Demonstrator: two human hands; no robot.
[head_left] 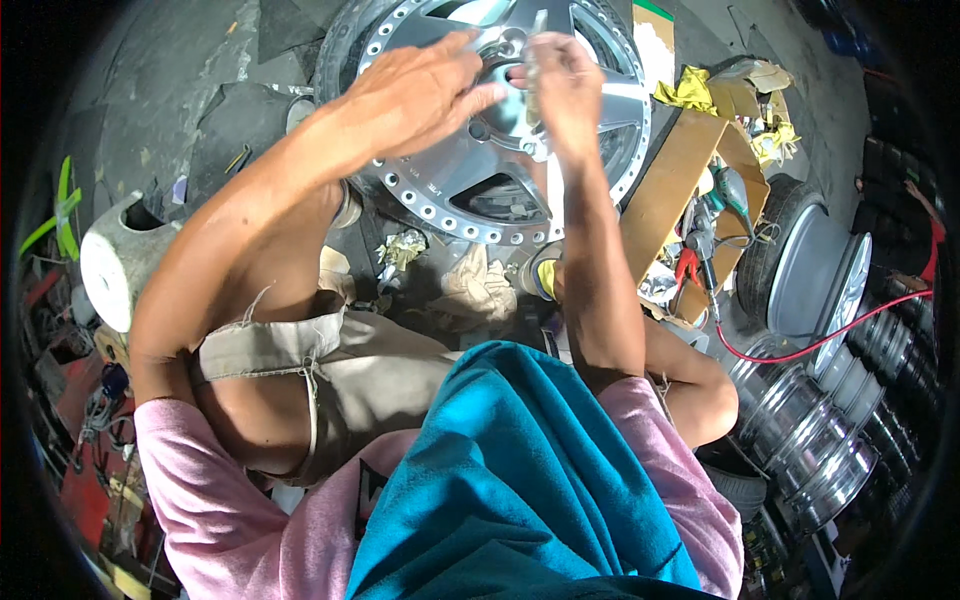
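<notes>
With the left hand (420,95) spread flat on the silver spoked alloy wheel (500,130) propped on the floor, the small pale strip (537,60) pinched by the right hand (565,85) could be dropped if the wheel is shifted.

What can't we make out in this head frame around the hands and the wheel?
Head view only:
- Centre of the silver alloy wheel: covered by the left hand and right hand.
- Thin pale item at the right hand: blurred, kind unclear.
- Wheel's top: cut off by the frame edge.
- Tools in the cardboard box: too small and jumbled to identify.
- Floor below the lap: hidden by the blue cloth.
</notes>
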